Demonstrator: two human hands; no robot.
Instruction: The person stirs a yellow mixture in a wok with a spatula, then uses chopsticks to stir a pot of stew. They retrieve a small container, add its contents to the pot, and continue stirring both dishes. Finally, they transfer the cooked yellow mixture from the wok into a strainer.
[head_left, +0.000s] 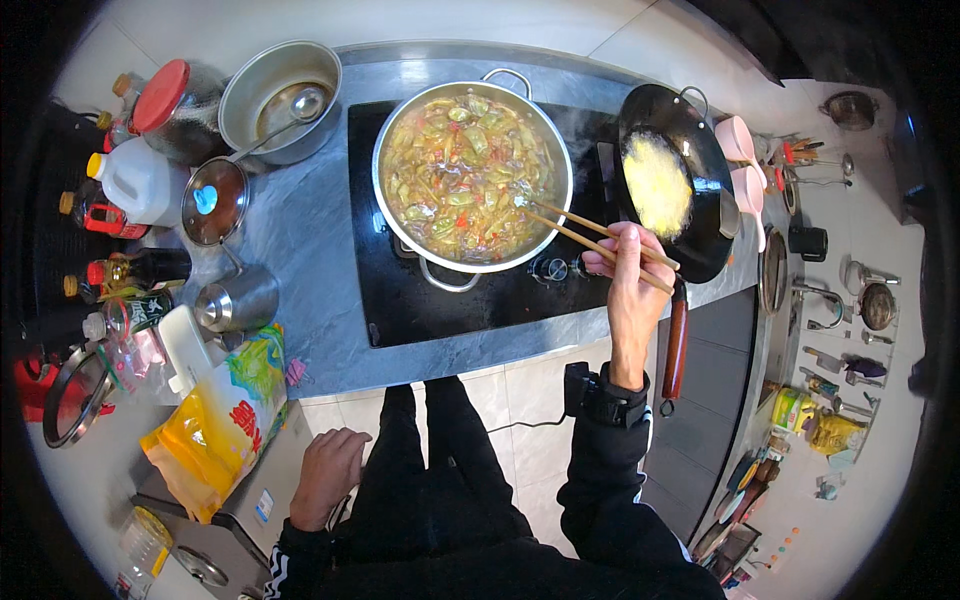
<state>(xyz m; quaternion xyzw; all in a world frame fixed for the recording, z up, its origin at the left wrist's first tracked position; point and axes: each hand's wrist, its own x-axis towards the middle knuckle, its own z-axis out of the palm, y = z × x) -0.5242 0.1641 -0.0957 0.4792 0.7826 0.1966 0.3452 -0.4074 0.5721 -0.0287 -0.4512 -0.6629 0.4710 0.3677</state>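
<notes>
My right hand (634, 277) grips a pair of wooden chopsticks (566, 226). Their tips reach into a stew of flat green beans with red bits (457, 165), which fills a steel two-handled pot (568, 176). The pot stands on a black glass cooktop (420, 315). Just beyond the hand is a black wok (694, 150) with a wooden handle, and pale yellow, foamy food (656, 184) lies in it. Low beside my dark trousers hangs my left hand (330, 469), seen from the back. Its palm and fingertips are partly hidden, and nothing shows in its grasp.
At the left, a deep metal pot (262, 75) holds a ladle (306, 103). Around it crowd a glass lid (215, 202), a white jug (142, 180), sauce bottles (150, 268) and a yellow bag (217, 427). Pink dippers (739, 139) stand behind the wok. A cable (532, 424) trails from my right wrist.
</notes>
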